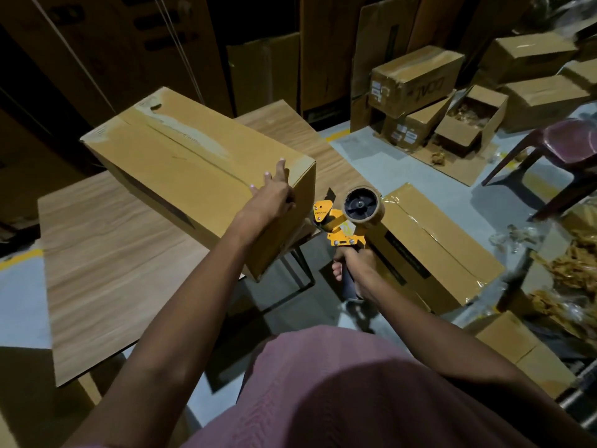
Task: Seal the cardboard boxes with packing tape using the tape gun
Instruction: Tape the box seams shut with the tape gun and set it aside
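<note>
Hands (pixel 273 197) on box (pixel 181 163), tape gun (pixel 347 221)

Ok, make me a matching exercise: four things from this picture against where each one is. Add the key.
Things:
1. tape gun
2. left hand
3. plastic chair
4. taped box

Places:
A. far right, on the floor
B. on the floor beside the table
C. gripped in the right hand
D. on the near corner of the big box

Pairs: 1-C, 2-D, 3-A, 4-B
</note>
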A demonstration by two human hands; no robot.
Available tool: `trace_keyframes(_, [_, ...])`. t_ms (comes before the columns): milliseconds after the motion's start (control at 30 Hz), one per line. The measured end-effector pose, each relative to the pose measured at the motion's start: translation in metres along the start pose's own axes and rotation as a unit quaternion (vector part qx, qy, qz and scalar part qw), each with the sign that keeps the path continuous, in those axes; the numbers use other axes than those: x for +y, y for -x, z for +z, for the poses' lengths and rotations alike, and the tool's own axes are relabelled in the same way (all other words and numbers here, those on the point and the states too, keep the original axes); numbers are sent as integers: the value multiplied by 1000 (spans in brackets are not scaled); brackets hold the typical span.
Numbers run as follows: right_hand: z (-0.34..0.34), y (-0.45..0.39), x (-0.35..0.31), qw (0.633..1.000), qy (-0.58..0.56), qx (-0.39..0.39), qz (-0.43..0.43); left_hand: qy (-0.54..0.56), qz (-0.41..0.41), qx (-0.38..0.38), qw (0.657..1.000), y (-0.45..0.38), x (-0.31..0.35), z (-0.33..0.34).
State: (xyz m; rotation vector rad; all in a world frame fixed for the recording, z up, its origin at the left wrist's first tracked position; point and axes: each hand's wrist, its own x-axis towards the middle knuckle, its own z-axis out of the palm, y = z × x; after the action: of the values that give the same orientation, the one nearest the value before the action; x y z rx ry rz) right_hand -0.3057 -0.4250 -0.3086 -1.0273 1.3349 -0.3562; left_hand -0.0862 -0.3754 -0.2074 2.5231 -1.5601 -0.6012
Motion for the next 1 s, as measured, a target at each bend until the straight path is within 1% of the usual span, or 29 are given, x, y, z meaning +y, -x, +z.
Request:
trace_keyframes(133, [19, 0, -19, 998, -62, 4, 20, -38, 5, -10, 999, 5, 5, 1])
trace_keyframes(233, [37, -3, -29, 993, -110, 30, 40, -21, -2, -15, 1000, 11, 12, -3])
trace_keyframes(400, [52, -15, -33, 981, -170, 68, 69, -9, -18, -7, 1000, 3, 1, -4])
trace_keyframes(467, [53, -21, -36, 977, -181, 75, 81, 9, -41, -5, 999, 0, -2, -10])
trace_keyframes(600, [55, -42, -57, 978, -181, 66, 83, 67, -125, 16, 990, -10, -2, -27])
trace_keyframes(667, [57, -54, -73, 979, -181, 49, 84, 54, -154, 24, 986, -15, 0, -34])
trace_keyframes(767, [57, -82, -86, 985, -138, 4, 102, 34, -198, 1, 980, -25, 7, -41])
trace_keyframes(933, [54, -105, -111, 989, -37, -89, 115, 66, -244, -30, 967, -43, 7, -55])
trace_keyframes(1000, [53, -118, -114, 987, 2, -112, 112, 83, -252, -20, 964, -43, 3, -56])
